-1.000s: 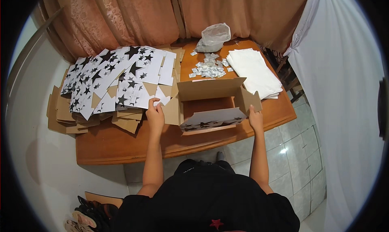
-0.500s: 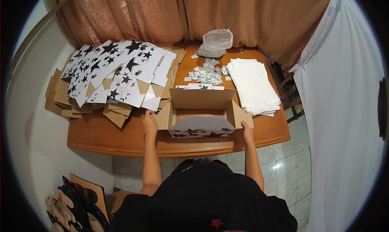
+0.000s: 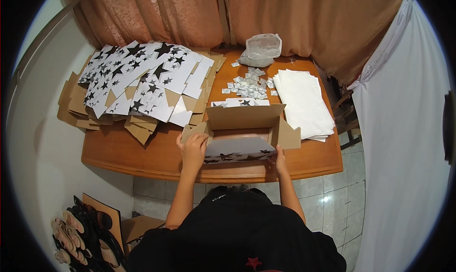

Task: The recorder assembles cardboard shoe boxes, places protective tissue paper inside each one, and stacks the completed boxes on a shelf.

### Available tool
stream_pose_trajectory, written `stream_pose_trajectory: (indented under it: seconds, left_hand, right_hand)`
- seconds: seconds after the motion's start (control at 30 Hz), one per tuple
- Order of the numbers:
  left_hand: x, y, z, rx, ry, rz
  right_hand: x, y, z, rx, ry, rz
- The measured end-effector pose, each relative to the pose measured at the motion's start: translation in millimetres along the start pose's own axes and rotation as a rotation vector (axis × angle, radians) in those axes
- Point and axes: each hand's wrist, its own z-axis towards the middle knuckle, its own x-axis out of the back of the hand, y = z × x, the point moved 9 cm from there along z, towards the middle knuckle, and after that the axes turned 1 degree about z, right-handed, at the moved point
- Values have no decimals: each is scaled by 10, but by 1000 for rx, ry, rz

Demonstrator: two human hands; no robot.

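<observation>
In front of me on the table, a partly folded cardboard box (image 3: 239,154) has raised flaps, brown inside and white with black stars outside. My left hand (image 3: 192,152) is closed round its left side flap, with the fingers bent over toward the inside. At the box's front right corner, my right hand (image 3: 280,162) grips the front panel; its thumb points up and the other fingers are largely hidden. Beyond the box's back wall lie many small silvery-white sachets (image 3: 250,86) in a loose heap.
Flat star-printed cardboard pieces (image 3: 142,79) are piled on the left of the wooden table (image 3: 128,155). A stack of white sheets (image 3: 305,103) lies on the right. An open clear plastic bag (image 3: 261,51) stands at the back, before brown curtains (image 3: 270,13). Shoes (image 3: 76,234) sit low at left.
My left hand has moved right and now grips the left flap, which is bent up more. My right hand has slid from the right flap down to the front corner.
</observation>
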Motion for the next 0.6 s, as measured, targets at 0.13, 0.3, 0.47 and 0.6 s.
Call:
stream_pose_trajectory:
  seconds: [0.13, 0.3, 0.47, 0.6]
  left_hand:
    - [-210, -267, 30, 142, -260, -76]
    - [-667, -467, -94, 166, -656, -177]
    - [-518, -265, -152, 99, -571, -147]
    - [-643, -421, -183, 104, -591, -156]
  right_hand:
    - [4, 82, -28, -45, 52, 38]
    - [127, 211, 191, -28, 38, 10]
    - [5, 225, 148, 58, -26, 183]
    - [-86, 184, 49, 126, 81, 399]
